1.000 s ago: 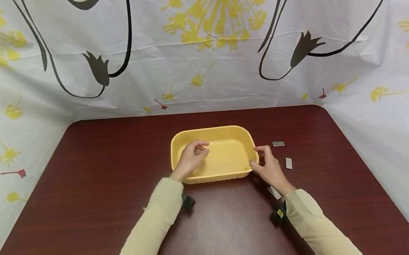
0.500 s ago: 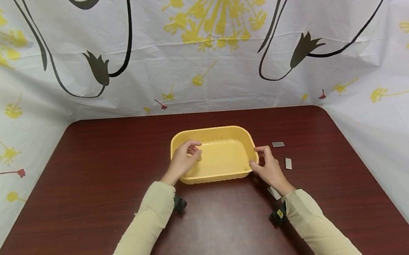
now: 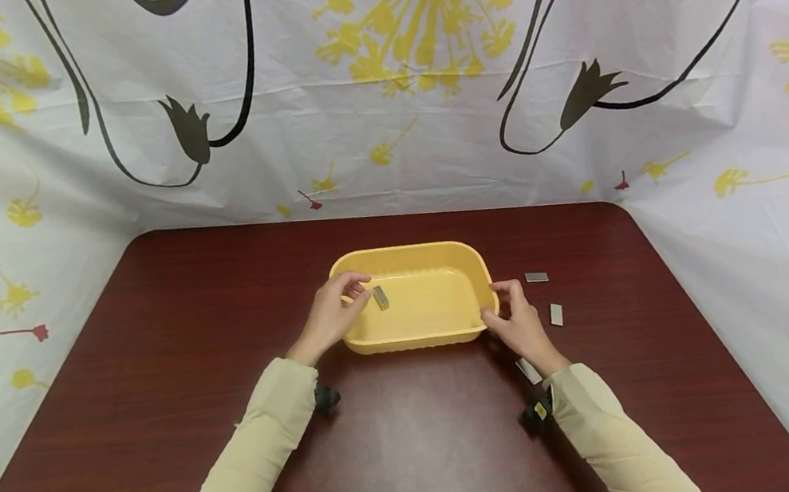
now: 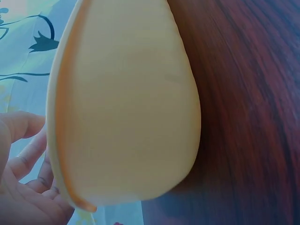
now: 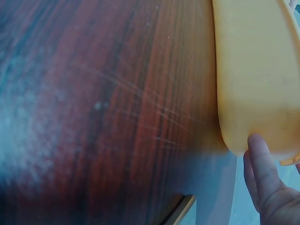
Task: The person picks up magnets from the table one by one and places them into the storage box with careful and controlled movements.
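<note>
A yellow plastic basin [image 3: 419,341] stands on the table. Inside it, near its left side, lies a small grey-and-gold striped block [image 3: 381,298], too small to identify. My left hand [image 3: 330,317] hovers over the basin's left rim, its fingers loosely bent and nothing between them. The left wrist view has these fingers [image 4: 33,159] beside the rim. At the front right corner, my right hand [image 3: 519,327] grips the basin wall between thumb and fingers. In the right wrist view a fingertip [image 5: 257,143] presses the outer wall.
Right of the basin lie a flat grey rectangular piece [image 3: 537,277], a second grey piece [image 3: 556,315] and a longer pale piece [image 3: 529,370] partly under the right wrist. A patterned white cloth [image 3: 384,143] hangs behind the dark red table [image 3: 162,367].
My left hand has moved left from over the basin's inside to its left rim, uncovering the striped block. The right hand and the basin have stayed in place.
</note>
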